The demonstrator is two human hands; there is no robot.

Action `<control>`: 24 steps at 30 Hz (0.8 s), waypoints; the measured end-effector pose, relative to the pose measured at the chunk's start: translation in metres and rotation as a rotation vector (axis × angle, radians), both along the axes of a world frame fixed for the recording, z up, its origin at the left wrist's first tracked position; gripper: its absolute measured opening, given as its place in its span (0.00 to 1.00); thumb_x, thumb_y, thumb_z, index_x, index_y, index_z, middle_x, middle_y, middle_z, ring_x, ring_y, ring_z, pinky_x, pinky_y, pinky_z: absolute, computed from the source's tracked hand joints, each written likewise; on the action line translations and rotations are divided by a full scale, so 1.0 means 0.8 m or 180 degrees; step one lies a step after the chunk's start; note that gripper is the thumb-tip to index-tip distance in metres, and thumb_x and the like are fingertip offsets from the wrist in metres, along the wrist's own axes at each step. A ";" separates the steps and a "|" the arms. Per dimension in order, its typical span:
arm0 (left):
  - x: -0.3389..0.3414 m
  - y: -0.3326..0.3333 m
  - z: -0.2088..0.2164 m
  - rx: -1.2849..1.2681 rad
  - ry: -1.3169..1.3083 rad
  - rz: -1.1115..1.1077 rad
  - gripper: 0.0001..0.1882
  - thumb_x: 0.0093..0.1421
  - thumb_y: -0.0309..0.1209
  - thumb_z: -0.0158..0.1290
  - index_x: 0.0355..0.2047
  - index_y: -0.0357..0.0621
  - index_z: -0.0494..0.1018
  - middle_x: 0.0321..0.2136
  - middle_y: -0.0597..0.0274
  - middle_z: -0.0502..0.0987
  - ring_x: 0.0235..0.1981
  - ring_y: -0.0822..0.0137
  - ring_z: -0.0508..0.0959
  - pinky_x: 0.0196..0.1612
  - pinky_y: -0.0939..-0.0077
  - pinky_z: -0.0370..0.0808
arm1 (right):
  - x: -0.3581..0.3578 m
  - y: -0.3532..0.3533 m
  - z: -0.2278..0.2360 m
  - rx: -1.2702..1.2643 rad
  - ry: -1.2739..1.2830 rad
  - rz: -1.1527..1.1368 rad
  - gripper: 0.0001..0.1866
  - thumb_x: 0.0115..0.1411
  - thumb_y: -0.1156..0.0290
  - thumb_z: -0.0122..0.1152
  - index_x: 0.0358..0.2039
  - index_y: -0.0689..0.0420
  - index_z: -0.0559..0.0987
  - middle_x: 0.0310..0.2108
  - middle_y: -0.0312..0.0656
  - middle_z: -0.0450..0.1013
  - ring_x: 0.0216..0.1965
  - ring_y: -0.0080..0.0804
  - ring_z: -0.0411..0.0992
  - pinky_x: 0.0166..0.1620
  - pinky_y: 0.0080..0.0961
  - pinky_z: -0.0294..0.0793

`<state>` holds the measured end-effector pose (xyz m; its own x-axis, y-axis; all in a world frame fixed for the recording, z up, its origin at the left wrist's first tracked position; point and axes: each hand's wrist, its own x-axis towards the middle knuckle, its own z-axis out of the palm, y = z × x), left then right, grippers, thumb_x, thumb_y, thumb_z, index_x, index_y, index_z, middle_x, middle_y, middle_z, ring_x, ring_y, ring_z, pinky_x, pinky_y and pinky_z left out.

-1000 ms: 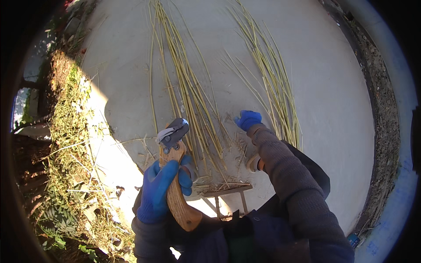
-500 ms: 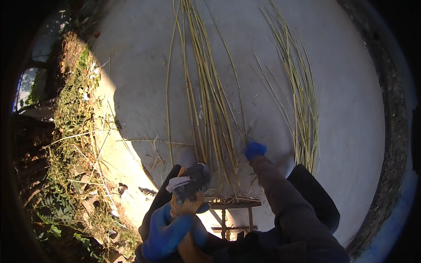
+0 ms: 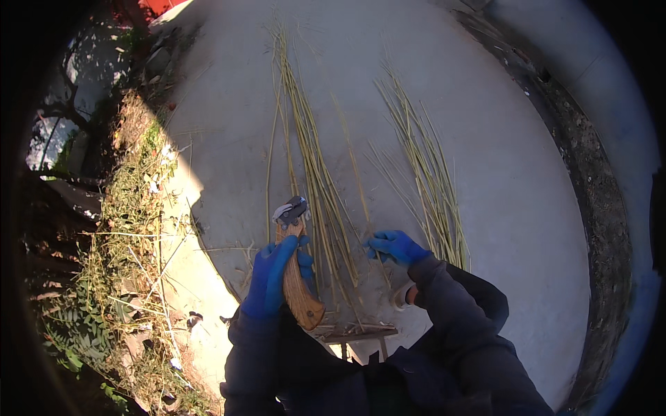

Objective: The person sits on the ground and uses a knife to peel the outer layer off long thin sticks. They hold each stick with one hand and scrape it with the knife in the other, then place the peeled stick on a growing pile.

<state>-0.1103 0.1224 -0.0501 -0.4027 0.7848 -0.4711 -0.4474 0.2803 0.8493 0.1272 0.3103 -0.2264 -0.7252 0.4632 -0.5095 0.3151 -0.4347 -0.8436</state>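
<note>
My left hand [image 3: 269,276], in a blue glove, is closed round a curved wooden-handled tool [image 3: 300,298]. The tool's dark metal head, with something pale on it, points away from me. To its right, my gloved right hand [image 3: 394,247] pinches one long thin stalk [image 3: 356,170] near its close end; the stalk stretches off over the ground. Between and beyond my hands lies a loose bundle of long green-yellow stalks [image 3: 310,149], their near ends toward me. A second bundle of stalks [image 3: 431,177] rests beyond my right hand.
A small wooden stool or bench [image 3: 357,331] with plant bits on it stands between my legs. Dry brush and weeds [image 3: 139,229] line the sunlit left edge of the concrete ground [image 3: 513,229]. A dark strip of earth [image 3: 586,187] curves along the right.
My right hand has turned inward and moved slightly back toward me, with a stalk in its fingers. The tool in my left hand is raised farther forward. The view has shifted.
</note>
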 end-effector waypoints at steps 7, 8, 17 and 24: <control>0.038 -0.036 -0.014 -0.0022 0.0249 -0.0652 0.20 0.66 0.42 0.55 0.46 0.35 0.74 0.28 0.57 0.80 0.26 0.69 0.79 0.31 0.74 0.78 | 0.034 -0.051 0.181 0.0721 0.0115 0.0186 0.17 0.68 0.58 0.57 0.44 0.60 0.81 0.32 0.36 0.78 0.30 0.19 0.72 0.33 0.18 0.71; 0.048 -0.048 -0.011 0.0044 0.0220 -0.0918 0.20 0.66 0.41 0.55 0.46 0.35 0.74 0.28 0.57 0.80 0.26 0.69 0.80 0.31 0.74 0.78 | 0.036 -0.056 0.191 0.0763 0.0166 0.0059 0.16 0.67 0.59 0.58 0.42 0.59 0.81 0.31 0.36 0.78 0.29 0.19 0.73 0.33 0.18 0.71; 0.136 -0.165 0.043 -0.0344 0.0049 -0.2317 0.17 0.66 0.39 0.56 0.42 0.34 0.74 0.27 0.56 0.82 0.24 0.71 0.81 0.30 0.77 0.78 | 0.043 -0.091 0.238 0.1181 0.0558 -0.0217 0.17 0.66 0.58 0.59 0.39 0.62 0.81 0.32 0.38 0.78 0.28 0.21 0.74 0.35 0.20 0.76; 0.160 -0.179 0.041 -0.0315 0.0452 -0.2182 0.15 0.65 0.36 0.55 0.37 0.33 0.76 0.24 0.58 0.81 0.22 0.72 0.80 0.29 0.78 0.77 | 0.038 -0.121 0.245 0.1196 0.0617 -0.0417 0.19 0.66 0.58 0.60 0.44 0.63 0.81 0.30 0.38 0.79 0.28 0.20 0.74 0.33 0.19 0.75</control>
<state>0.0180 -0.0212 -0.0169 0.1040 0.8397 -0.5329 -0.0292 0.5382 0.8423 0.1577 0.2137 -0.0300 -0.7136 0.6847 -0.1485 0.0982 -0.1121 -0.9888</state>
